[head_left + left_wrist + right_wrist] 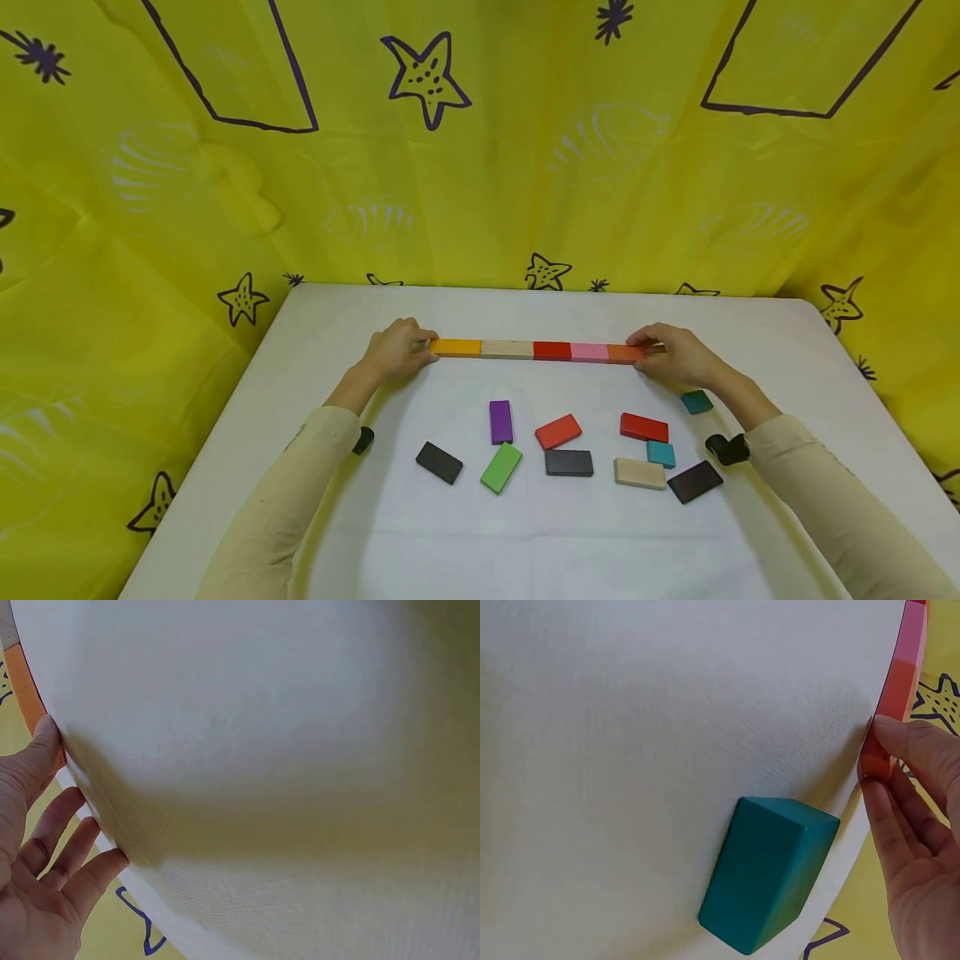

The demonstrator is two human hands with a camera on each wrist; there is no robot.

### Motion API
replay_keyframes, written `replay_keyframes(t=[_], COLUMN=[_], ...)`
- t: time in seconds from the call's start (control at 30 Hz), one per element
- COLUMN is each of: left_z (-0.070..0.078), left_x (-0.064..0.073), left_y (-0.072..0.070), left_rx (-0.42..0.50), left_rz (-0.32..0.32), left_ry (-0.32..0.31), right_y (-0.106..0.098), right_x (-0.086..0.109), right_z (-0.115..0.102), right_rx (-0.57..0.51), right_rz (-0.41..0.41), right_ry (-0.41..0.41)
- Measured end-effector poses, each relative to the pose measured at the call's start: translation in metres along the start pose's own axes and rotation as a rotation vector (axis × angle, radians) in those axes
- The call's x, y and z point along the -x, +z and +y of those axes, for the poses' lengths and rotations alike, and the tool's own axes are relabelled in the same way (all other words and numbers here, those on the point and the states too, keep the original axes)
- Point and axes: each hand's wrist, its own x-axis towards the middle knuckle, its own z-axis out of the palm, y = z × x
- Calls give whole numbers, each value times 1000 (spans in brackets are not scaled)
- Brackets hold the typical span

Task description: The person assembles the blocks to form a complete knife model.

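From where I stand, five blocks lie end to end in one straight row across the far part of the white tabletop [420,558]: a yellow-orange block [456,348], a pale wooden block [506,350], a short red block [552,351], a pink block [589,353] and an orange block [624,354]. The person's left hand [394,350] has the row's left end in its grip, thumb and finger pinching the yellow-orange block, the other fingers spread. The right hand [681,354] pinches the orange block at the opposite end, its grip just as narrow. A teal block [765,874] sits near the right hand. Nearer the person, more blocks lie scattered, among them a purple block [501,422] near a green block [501,468]. A yellow patterned cloth [480,208] hangs behind.
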Motion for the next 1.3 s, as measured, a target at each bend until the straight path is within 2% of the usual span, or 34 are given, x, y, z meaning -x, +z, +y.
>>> replay_keyframes(t=[0.23,0.63,1.3], left_z=[1,3,2], left_x=[0,2,2], left_y=[0,-3,-2], left_rx=[-3,-10,0], left_rz=[-4,-10,-7], left_ry=[2,-13,-6], right_y=[-4,-2,26], right_x=[10,33,35], right_z=[-3,-11,-37], right_rx=[3,-69,-120], right_rz=[54,116,50], right_ry=[50,2,-128])
